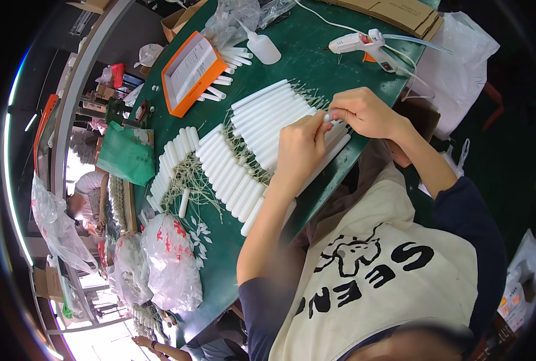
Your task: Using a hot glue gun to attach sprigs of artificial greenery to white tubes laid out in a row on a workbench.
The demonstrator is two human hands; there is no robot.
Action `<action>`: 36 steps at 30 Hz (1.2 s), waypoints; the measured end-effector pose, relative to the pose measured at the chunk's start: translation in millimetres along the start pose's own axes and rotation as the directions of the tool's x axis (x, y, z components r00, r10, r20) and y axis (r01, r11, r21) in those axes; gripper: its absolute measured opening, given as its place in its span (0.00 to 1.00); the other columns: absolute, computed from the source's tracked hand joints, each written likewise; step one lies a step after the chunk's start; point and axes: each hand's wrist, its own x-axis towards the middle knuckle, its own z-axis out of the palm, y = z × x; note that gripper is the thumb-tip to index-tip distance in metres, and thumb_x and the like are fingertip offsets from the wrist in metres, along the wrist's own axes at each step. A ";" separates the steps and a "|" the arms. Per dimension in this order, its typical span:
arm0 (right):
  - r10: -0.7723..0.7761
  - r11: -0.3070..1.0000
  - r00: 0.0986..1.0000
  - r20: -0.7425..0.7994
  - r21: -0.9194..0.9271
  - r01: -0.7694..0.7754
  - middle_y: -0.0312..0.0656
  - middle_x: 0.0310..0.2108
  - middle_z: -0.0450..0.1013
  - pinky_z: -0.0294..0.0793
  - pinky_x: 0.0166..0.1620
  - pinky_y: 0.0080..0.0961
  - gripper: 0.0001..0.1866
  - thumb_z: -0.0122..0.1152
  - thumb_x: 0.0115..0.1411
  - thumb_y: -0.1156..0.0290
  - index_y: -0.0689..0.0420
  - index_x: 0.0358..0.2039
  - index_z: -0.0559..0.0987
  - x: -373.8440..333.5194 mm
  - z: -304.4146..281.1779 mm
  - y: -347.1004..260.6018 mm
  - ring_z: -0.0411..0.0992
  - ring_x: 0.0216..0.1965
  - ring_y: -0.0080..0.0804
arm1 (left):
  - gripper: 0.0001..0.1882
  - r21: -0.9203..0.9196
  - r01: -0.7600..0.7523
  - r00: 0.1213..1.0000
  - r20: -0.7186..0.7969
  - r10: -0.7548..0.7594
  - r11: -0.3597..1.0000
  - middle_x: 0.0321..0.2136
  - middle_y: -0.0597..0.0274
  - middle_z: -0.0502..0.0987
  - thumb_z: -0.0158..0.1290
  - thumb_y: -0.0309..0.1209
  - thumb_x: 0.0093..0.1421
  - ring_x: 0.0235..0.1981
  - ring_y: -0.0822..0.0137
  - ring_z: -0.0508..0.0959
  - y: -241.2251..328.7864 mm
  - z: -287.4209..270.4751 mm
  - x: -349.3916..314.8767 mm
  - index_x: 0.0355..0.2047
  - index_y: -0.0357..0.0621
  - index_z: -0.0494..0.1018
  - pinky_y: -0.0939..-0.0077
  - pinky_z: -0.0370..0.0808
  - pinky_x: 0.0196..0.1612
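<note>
My left hand and my right hand meet over the right end of the rows, fingertips pinched together. Between them is a small white piece, shaped like the end of a tube; most of it is hidden by my fingers. Beneath and beside my hands lie white tubes side by side, with thin wires at their ends. A second row of white tubes lies to the left, and shorter white tubes lie further left beside tangled pale wires.
A white glue gun with a cable lies on the green table. Near the far edge are a squeeze bottle and an orange box. Plastic bags and a green bag stand left. Other people sit nearby.
</note>
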 end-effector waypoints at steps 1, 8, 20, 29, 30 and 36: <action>0.063 0.997 0.998 0.004 0.040 -0.063 0.45 0.21 0.69 0.65 0.27 0.31 0.05 0.58 0.52 0.75 0.63 0.25 0.74 0.2 0.1 -1.9 0.67 0.23 0.42 | 0.03 0.015 -0.010 1.000 -0.021 0.010 1.000 0.18 0.53 0.72 0.52 0.23 0.52 0.19 0.52 0.72 0.0 1.2 0.2 0.27 0.37 0.70 0.63 0.66 0.22; 0.283 0.952 0.950 0.132 0.080 -0.294 0.47 0.21 0.71 0.66 0.26 0.28 0.07 0.54 0.55 0.73 0.64 0.26 0.75 0.8 -2.7 -6.3 0.69 0.23 0.40 | 0.05 0.133 -0.038 0.998 -0.045 0.045 0.990 0.17 0.53 0.71 0.53 0.25 0.52 0.19 0.51 0.71 -2.8 9.7 -3.7 0.29 0.38 0.70 0.61 0.65 0.21; 0.381 0.924 0.903 -0.199 0.054 -0.378 0.40 0.24 0.71 0.65 0.26 0.18 0.06 0.58 0.56 0.73 0.64 0.30 0.75 -18.9 -8.2 15.3 0.66 0.22 0.24 | 0.10 0.170 0.033 0.999 -0.041 -0.026 0.985 0.27 0.50 0.75 0.54 0.27 0.52 0.24 0.55 0.75 -9.6 -6.0 -0.2 0.35 0.36 0.76 0.67 0.71 0.30; 0.271 0.905 0.758 -0.593 -0.111 -0.410 0.37 0.23 0.72 0.63 0.24 0.16 0.05 0.57 0.56 0.75 0.63 0.29 0.76 -47.7 -11.0 32.3 0.65 0.20 0.20 | 0.10 0.186 0.158 0.980 0.094 -0.178 0.970 0.24 0.53 0.76 0.57 0.30 0.49 0.28 0.53 0.76 -8.7 -4.2 5.3 0.31 0.39 0.77 0.65 0.71 0.31; 0.272 0.904 0.755 -0.596 -0.111 -0.414 0.37 0.23 0.72 0.63 0.24 0.16 0.05 0.57 0.56 0.75 0.63 0.29 0.76 -49.0 -13.3 32.9 0.65 0.20 0.20 | 0.10 0.186 0.155 0.980 0.098 -0.175 0.970 0.24 0.53 0.76 0.57 0.30 0.49 0.28 0.53 0.76 -8.2 -4.0 6.7 0.31 0.39 0.77 0.65 0.71 0.31; 0.200 0.858 0.576 -0.793 -0.142 -0.494 0.36 0.19 0.69 0.61 0.23 0.15 0.05 0.60 0.54 0.74 0.63 0.27 0.75 -49.7 -27.3 40.7 0.63 0.18 0.17 | 0.10 0.155 0.167 0.971 0.143 -0.190 0.974 0.25 0.51 0.77 0.57 0.27 0.48 0.26 0.53 0.77 -9.4 -6.9 15.4 0.31 0.38 0.77 0.66 0.72 0.30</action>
